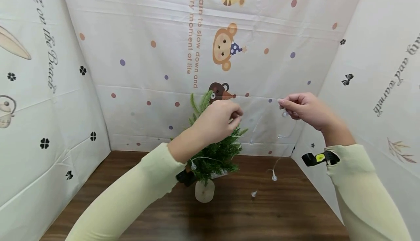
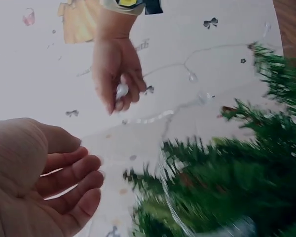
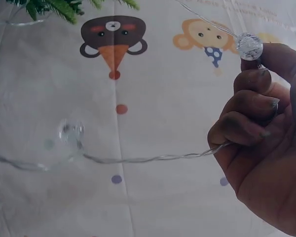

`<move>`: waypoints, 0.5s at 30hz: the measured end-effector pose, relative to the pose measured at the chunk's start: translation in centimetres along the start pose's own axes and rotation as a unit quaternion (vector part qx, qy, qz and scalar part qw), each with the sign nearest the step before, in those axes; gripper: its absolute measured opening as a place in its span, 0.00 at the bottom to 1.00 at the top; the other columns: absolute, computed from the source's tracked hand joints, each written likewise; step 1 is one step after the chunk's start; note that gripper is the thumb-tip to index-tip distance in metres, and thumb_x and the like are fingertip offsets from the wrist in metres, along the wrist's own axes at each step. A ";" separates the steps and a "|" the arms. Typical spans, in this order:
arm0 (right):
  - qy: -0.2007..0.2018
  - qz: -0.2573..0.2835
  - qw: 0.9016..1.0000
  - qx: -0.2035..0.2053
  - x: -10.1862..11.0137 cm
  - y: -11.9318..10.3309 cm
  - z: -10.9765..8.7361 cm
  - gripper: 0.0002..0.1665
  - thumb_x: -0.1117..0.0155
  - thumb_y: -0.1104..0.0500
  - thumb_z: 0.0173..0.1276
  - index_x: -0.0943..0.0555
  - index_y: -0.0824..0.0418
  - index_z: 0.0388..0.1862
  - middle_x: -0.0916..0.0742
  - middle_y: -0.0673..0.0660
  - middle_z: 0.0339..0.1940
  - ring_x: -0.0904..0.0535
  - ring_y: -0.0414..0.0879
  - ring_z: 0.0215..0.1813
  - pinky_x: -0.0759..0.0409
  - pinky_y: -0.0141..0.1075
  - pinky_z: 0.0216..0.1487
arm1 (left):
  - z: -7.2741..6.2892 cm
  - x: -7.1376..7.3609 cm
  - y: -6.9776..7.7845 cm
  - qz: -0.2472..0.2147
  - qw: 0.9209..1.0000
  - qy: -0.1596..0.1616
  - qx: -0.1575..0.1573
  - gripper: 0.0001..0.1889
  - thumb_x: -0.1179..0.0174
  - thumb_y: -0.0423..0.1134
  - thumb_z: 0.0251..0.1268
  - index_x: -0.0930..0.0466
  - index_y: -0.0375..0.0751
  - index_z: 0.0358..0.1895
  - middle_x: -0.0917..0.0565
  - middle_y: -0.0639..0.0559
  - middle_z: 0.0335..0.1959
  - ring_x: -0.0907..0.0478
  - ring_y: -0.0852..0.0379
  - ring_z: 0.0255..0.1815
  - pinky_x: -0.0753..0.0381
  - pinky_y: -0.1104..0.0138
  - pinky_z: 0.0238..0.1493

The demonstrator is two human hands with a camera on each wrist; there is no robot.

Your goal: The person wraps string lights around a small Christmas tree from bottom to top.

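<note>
A small artificial Christmas tree (image 1: 220, 153) stands on a round wooden base (image 1: 204, 191). My left hand (image 1: 219, 120) is in front of its upper branches, fingers loosely bent; in the left wrist view, the thumb and index fingertips sit close together with no object visible between them. Out to the right, my right hand (image 1: 305, 109) pinches a string of lights beside a clear bulb (image 3: 249, 46). Its other fingers curl over the thin wire (image 3: 158, 159). More bulbs hang below, one bulb (image 1: 274, 177) low over the table. Part of the string lies across the branches.
The brown wooden table (image 1: 279, 212) is enclosed by printed white cloth (image 1: 137, 73) at the back and both sides. A small clear item (image 1: 219, 174) lies behind the tree base. Another bulb (image 1: 254, 194) shows near the table surface.
</note>
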State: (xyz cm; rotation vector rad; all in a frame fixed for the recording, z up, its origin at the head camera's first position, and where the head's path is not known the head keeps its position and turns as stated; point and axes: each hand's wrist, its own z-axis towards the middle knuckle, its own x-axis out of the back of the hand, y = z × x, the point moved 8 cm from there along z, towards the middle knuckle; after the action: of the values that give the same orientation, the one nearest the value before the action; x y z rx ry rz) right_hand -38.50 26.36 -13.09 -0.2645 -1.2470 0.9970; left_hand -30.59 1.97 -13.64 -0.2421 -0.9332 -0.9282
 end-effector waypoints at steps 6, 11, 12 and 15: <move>-0.023 0.055 0.997 0.046 -0.5 -1.5 0.7 0.22 0.43 0.54 0.81 0.23 0.70 0.30 0.27 0.48 0.19 0.34 0.44 0.24 0.32 0.37 0.26 | 3.6 -2.6 0.5 0.029 0.994 -0.086 0.056 0.15 0.45 0.40 0.79 0.17 0.42 0.61 0.15 0.48 0.59 0.17 0.56 0.60 0.19 0.64 0.62; -0.071 0.198 0.972 0.104 -0.5 -3.0 0.7 0.18 0.48 0.63 0.82 0.23 0.67 0.28 0.29 0.51 0.18 0.41 0.48 0.23 0.43 0.42 0.27 | 5.4 -4.1 0.9 0.021 0.991 -0.094 0.091 0.20 0.42 0.46 0.78 0.21 0.42 0.65 0.13 0.51 0.57 0.16 0.58 0.56 0.17 0.65 0.58; -0.079 0.216 0.967 0.113 -0.5 -3.3 0.7 0.19 0.49 0.64 0.82 0.22 0.66 0.28 0.29 0.51 0.18 0.42 0.48 0.23 0.45 0.42 0.27 | 5.6 -4.3 1.0 0.014 0.992 -0.090 0.091 0.18 0.41 0.46 0.78 0.18 0.43 0.62 0.12 0.52 0.53 0.14 0.59 0.51 0.16 0.66 0.53; -0.100 0.242 0.956 0.131 -0.4 -3.7 0.5 0.19 0.51 0.66 0.83 0.22 0.66 0.29 0.29 0.52 0.18 0.44 0.48 0.24 0.48 0.43 0.28 | 6.1 -4.4 1.4 -0.019 0.995 -0.066 0.073 0.11 0.39 0.46 0.76 0.12 0.45 0.49 0.10 0.55 0.42 0.15 0.62 0.38 0.18 0.70 0.42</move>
State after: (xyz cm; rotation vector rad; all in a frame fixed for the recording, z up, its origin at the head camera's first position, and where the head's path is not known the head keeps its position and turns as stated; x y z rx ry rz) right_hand -37.09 23.76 -10.71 -0.2725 -1.2384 1.6321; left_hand -34.23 8.72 -13.12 -0.1638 -1.1255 -0.8823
